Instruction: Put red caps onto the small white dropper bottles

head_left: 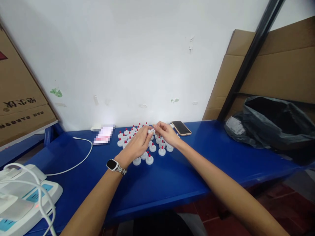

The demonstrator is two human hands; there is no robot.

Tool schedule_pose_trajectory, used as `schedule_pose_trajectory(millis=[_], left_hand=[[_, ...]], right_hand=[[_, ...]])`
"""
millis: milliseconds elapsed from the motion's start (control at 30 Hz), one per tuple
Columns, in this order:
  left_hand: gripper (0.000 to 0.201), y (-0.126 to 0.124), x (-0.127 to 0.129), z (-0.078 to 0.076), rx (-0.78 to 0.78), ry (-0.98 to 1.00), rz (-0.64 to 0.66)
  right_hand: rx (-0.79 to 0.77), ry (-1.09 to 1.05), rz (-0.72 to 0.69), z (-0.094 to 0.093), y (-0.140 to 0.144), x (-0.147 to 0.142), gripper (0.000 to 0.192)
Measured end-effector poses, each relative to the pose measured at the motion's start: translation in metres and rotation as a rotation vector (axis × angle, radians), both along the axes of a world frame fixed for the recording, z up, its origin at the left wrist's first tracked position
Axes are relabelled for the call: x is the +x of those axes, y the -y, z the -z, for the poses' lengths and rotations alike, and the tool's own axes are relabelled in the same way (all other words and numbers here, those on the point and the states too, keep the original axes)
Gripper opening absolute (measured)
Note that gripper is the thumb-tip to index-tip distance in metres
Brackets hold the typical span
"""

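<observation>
together, left hand [139, 141] and right hand [168, 133] pinch one white cap [151, 130], grip narrow (red-tipped caps [161, 151] around).

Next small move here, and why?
I'd probably steady the small white piece with the left hand while the right hand works at its end: both hands meet there, and red-tipped white caps crowd the blue table around them.

White caps [149, 160] with red tips [162, 147], blue table [162, 186], seemingly pinkish-tan phone edge [186, 134]
</observation>
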State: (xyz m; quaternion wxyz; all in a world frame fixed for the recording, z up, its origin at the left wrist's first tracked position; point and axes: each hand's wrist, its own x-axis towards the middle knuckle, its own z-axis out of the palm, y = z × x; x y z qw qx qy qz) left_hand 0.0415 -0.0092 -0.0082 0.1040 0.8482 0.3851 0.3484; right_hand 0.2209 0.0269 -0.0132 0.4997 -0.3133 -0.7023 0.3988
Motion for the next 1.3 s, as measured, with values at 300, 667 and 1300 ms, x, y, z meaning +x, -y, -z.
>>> schedule_pose_trajectory(millis=[300, 667, 1300], left_hand=[[0.033, 0.003, 0.006, 0.005, 0.031, 0.041, -0.009], [0.041, -0.017, -0.016, 0.002, -0.016, 0.024, -0.025], [0.033, -0.018, -0.018, 0.001, 0.006, -0.081, -0.09]], right_hand=[[0.254, 0.2, 0.11, 0.003, 0.017, -0.013, 0.043], [0.285, 0.378, 0.326, 0.0, 0.002, 0.007, 0.025], [0.269, 0.798, 0.379, 0.003, -0.001, 0.013, 0.032]])
